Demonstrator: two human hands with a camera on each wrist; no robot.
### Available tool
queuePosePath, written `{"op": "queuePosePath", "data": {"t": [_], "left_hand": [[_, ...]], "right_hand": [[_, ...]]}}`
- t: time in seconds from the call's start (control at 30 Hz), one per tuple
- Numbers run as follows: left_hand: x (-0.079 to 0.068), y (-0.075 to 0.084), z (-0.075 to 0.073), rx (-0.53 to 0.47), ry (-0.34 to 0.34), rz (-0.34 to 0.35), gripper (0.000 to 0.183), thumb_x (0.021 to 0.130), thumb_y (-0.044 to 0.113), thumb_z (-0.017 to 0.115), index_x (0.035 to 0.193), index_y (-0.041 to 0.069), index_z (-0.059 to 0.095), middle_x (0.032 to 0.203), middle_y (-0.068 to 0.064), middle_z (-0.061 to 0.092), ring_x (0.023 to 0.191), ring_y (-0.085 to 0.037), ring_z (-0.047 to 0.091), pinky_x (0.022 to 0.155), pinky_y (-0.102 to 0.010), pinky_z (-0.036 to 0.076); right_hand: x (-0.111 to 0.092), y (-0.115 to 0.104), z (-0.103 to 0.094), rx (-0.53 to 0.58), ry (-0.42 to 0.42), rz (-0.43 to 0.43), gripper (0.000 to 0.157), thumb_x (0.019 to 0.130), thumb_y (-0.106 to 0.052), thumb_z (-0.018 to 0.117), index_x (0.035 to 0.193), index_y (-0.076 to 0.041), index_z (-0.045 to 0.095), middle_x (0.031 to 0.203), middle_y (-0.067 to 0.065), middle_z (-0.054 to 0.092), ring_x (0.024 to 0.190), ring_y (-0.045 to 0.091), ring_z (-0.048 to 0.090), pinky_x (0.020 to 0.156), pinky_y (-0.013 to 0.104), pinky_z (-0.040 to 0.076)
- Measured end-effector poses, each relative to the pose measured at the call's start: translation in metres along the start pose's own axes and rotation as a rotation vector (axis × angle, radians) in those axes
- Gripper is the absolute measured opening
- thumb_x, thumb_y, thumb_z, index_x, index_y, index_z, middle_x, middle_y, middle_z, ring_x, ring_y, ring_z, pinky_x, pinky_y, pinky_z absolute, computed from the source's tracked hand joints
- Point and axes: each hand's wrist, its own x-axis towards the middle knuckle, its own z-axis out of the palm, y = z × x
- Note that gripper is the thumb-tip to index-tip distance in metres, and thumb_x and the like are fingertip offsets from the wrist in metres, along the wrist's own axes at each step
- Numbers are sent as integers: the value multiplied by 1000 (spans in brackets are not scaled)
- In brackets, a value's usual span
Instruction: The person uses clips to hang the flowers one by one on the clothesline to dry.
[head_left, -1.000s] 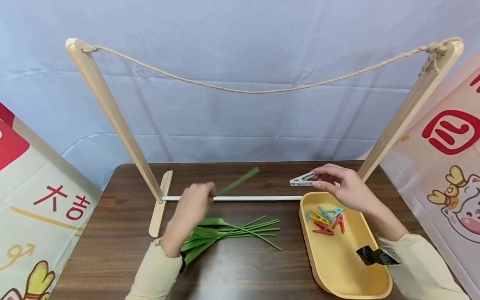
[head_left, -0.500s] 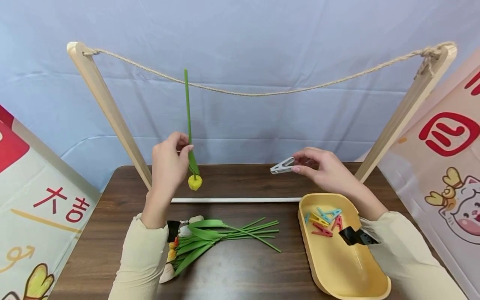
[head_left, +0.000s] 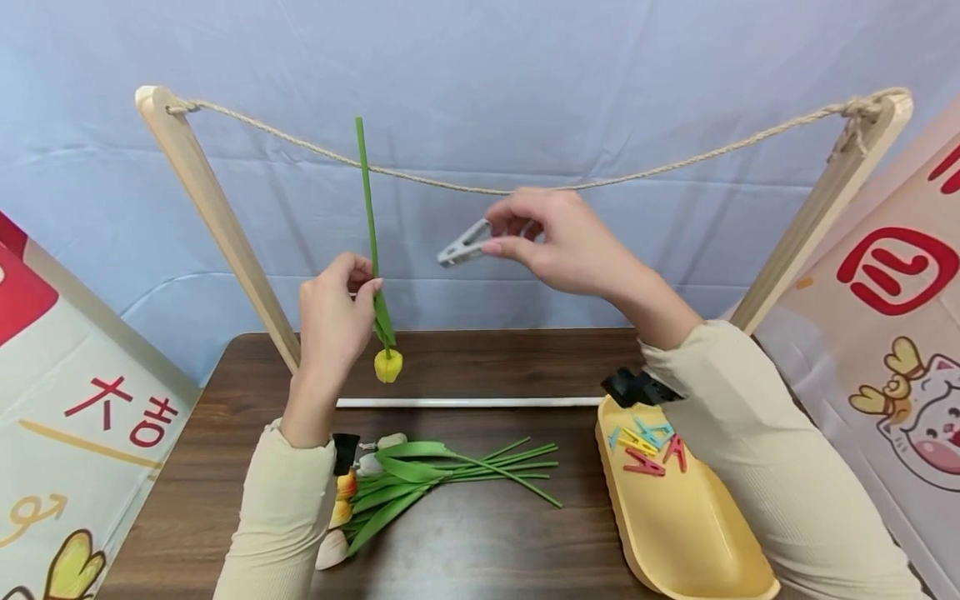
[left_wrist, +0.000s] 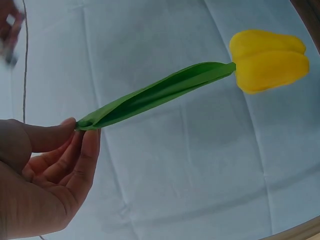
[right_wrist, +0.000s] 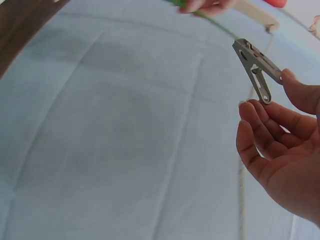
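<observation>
My left hand (head_left: 339, 308) pinches the green stem of a yellow tulip (head_left: 387, 366), which hangs head down. Its stem end rises above the twine rope (head_left: 442, 182), overlapping it in the head view. In the left wrist view, thumb and fingertips hold the tulip where leaf meets stem, and the yellow bloom (left_wrist: 272, 61) points away. Between thumb and fingers my right hand (head_left: 562, 237) pinches a grey clothespin (head_left: 462, 244) by its handle ends. Just below the rope, the clothespin's nose points left toward the stem. The right wrist view shows this clothespin (right_wrist: 256, 69) with its nose end closed.
The rope sags between two wooden posts (head_left: 217, 225), joined low down by a white rod (head_left: 472, 402). Several more tulips (head_left: 427, 475) lie on the brown table (head_left: 480, 542). At the right, a yellow tray (head_left: 675, 533) holds several coloured clothespins (head_left: 645, 442), partly under my right forearm.
My left hand has lifted the tulip from low over the table and turned it upside down at the rope. My right hand has carried the clothespin up and left from above the tray.
</observation>
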Motion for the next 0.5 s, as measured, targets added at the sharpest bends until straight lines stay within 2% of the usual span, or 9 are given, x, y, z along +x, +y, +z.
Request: {"op": "queuePosePath", "data": {"t": [0.1, 0.23, 0.5], "left_hand": [[0, 0, 0, -1, 2, 2, 8, 86, -2, 62, 92, -7, 62, 85, -20, 66, 79, -30, 64, 72, -41, 52], [-1, -1, 0, -1, 6, 8, 8, 87, 0, 63, 92, -6, 63, 85, -19, 67, 79, -29, 64, 71, -40, 52], [-1, 0, -1, -15, 10, 2, 8, 87, -1, 62, 92, -7, 62, 87, -19, 66, 80, -30, 64, 71, -40, 52]], "right_hand": [[19, -15, 0, -14, 17, 26, 15, 86, -10, 66, 95, 3, 67, 83, 9, 62, 73, 17, 55, 69, 28, 44], [39, -31, 1, -46, 90, 45, 15, 87, -11, 66, 93, 2, 68, 83, 9, 62, 71, 17, 54, 64, 23, 41], [62, -45, 5, -118, 266, 41, 14, 87, -10, 65, 91, 3, 69, 83, 10, 62, 68, 17, 52, 62, 21, 36]]}}
